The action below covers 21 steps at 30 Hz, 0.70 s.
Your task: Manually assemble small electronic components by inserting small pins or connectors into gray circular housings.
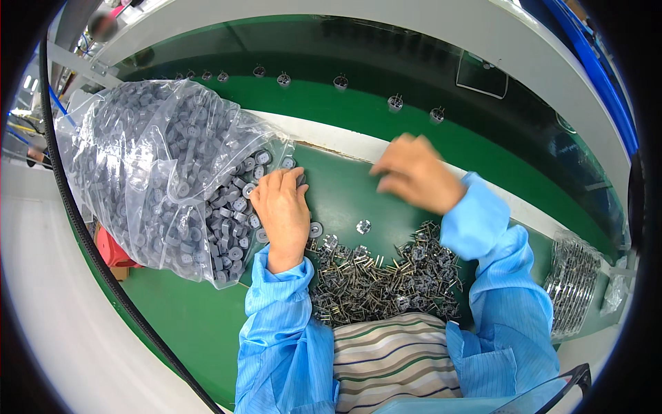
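Observation:
My left hand (281, 210) is at the spill of grey round plastic caps (238, 205) by the mouth of a clear bag. Its fingers are curled together over a grey cap (301, 179), partly hidden under the fingertips. My right hand (420, 174) is raised over the white ledge, blurred by motion; whether it holds anything cannot be made out. Between the hands, a small silvery round part (363, 226) lies alone on the green table. Closer to me is a heap of small dark parts with metal pins (386, 279).
The big clear bag (148, 159) of grey caps fills the left side. Beyond the white ledge (338, 143), a green belt (372, 110) carries several spaced assembled pieces (395, 103). A bagged stack of metal-pinned parts (572, 284) stands at right. A black cable (89, 238) crosses the left.

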### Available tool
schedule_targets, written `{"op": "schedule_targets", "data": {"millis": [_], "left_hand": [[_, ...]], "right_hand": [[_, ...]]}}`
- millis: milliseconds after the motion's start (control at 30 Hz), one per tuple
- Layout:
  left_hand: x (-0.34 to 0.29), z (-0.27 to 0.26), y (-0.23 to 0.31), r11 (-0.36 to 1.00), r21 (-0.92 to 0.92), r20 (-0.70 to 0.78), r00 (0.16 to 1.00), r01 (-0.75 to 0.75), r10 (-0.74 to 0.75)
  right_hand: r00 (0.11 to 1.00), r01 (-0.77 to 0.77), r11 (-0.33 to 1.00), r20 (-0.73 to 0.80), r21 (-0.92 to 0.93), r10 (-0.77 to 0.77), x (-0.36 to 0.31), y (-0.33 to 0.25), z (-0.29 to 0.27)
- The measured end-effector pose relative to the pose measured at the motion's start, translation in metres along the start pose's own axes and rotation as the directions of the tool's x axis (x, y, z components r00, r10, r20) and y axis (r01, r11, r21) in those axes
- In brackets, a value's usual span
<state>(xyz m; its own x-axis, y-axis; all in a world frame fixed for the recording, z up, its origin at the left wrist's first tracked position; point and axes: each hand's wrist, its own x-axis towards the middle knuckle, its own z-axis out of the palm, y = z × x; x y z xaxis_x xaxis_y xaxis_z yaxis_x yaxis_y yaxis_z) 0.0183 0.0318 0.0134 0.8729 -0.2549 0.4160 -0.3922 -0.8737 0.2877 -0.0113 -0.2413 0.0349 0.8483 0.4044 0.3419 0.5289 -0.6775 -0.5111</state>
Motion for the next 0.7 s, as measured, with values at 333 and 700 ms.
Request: {"op": "schedule_targets", "data": {"millis": [333,700], "left_hand": [[-0.004,0.003,0.023,0.287,-0.916,0.265,0.960,0.281,-0.093],[-0.012,0.007,0.034,0.106,-0.834,0.551,0.821,0.541,0.147]], "right_hand": [[0.989,-0.037,0.976,0.149,0.214,0.005,-0.012,-0.024,0.046],[0.950,-0.253,0.837,-0.038,0.485,0.309,-0.003,-0.035,0.018]]}}
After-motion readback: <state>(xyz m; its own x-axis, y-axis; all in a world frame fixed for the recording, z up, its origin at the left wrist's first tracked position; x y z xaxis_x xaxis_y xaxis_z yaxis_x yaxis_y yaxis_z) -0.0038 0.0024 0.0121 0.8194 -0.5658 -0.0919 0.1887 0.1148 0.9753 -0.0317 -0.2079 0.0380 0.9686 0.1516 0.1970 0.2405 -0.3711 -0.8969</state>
